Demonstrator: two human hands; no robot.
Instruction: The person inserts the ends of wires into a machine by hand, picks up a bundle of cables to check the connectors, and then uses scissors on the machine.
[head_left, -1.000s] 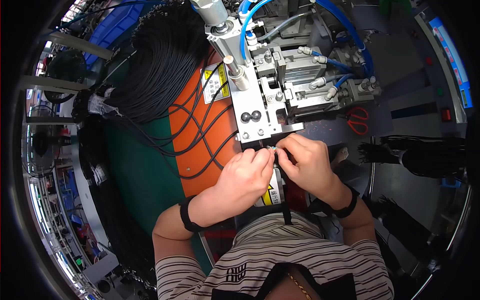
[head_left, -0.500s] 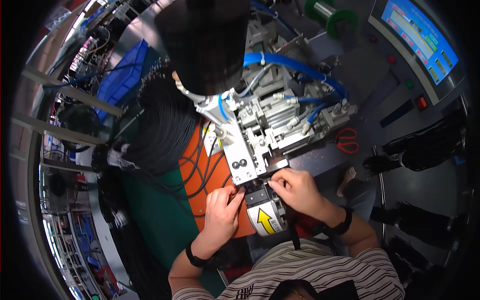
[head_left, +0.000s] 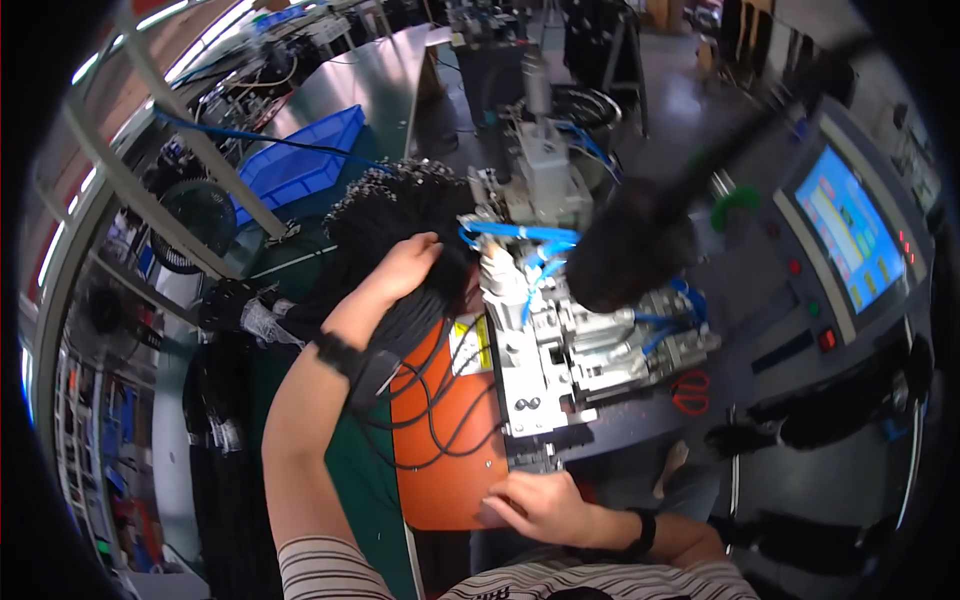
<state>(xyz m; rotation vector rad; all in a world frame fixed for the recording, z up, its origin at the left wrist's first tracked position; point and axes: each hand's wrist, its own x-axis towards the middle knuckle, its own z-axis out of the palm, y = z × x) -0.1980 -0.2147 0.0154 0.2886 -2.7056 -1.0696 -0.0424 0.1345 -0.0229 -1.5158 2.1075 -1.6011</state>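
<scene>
**Workshop counter, one hand up in the cable pile**

Busy factory floor here, with a counter [head_left: 640, 425] carrying a metal machine [head_left: 545, 345] fed by blue hoses, and a touchscreen panel [head_left: 848, 232] off to the right. The left hand [head_left: 408, 268] is stretched out to the big bundle of black cables [head_left: 395, 215] behind the orange mat [head_left: 440, 450], fingers curled into the strands. The right hand [head_left: 535, 505] rests loosely open at the mat's near edge, just below the machine's front. Red scissors [head_left: 690, 392] lie nearby.
</scene>
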